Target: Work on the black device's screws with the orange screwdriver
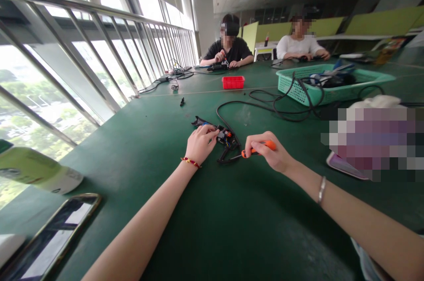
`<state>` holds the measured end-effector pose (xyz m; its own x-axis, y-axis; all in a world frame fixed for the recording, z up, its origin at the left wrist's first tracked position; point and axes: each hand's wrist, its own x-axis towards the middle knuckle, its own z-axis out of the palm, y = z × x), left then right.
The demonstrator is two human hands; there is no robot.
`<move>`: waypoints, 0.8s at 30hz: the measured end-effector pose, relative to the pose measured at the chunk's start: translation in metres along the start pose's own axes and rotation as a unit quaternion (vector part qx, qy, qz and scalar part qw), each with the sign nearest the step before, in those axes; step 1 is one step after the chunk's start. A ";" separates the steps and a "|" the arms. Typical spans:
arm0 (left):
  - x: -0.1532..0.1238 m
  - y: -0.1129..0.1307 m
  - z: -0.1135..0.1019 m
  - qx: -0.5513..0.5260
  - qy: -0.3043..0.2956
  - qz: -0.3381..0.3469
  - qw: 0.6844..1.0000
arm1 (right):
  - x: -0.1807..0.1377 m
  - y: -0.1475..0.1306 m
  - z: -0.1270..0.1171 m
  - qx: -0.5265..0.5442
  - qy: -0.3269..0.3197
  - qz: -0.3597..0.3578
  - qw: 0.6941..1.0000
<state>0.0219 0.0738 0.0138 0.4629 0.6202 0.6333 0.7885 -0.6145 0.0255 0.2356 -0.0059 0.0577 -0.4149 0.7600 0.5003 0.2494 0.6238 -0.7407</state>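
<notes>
A black opened device (223, 137) with exposed wires and small parts lies on the green table (212, 210), a black cord running from it to the right. My left hand (199, 143) is closed on its left part, fingers pressed on top. My right hand (269, 153) grips an orange-handled screwdriver (256, 150) whose tip points left into the device.
A phone (54, 237) lies at the near left, a red small tray (233, 82) and a teal basket (331, 83) with cables further back. Two other people sit at the far end working. A railing and windows run along the left. A loose black part (182, 101) lies on the table.
</notes>
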 end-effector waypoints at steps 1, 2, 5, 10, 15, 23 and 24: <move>0.000 0.001 -0.002 0.012 0.002 0.010 1.000 | 0.000 0.000 -0.001 0.005 0.000 0.005 1.000; -0.001 0.001 -0.003 0.017 0.002 0.021 1.000 | 0.000 0.001 -0.001 0.010 0.000 0.010 1.000; -0.002 0.004 -0.006 -0.011 -0.043 0.079 0.996 | 0.001 0.001 -0.003 0.019 0.003 0.018 1.000; -0.004 0.006 -0.004 -0.066 -0.118 0.102 0.986 | 0.001 0.001 -0.004 0.018 0.004 0.022 1.000; -0.006 0.006 -0.002 -0.077 -0.142 0.062 0.985 | 0.001 0.001 -0.003 0.019 0.000 0.016 1.000; -0.003 0.008 -0.004 -0.055 -0.155 0.081 0.983 | 0.002 0.000 -0.003 0.016 -0.003 0.013 1.000; -0.002 0.009 -0.004 -0.051 -0.156 0.081 0.983 | 0.002 0.000 -0.004 0.017 -0.002 0.014 1.000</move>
<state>0.0260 0.0651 0.0158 0.6937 0.6189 0.3684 0.6563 -0.7539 0.0307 0.2377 -0.0035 0.0605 -0.4128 0.7755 0.4777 0.2300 0.5962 -0.7692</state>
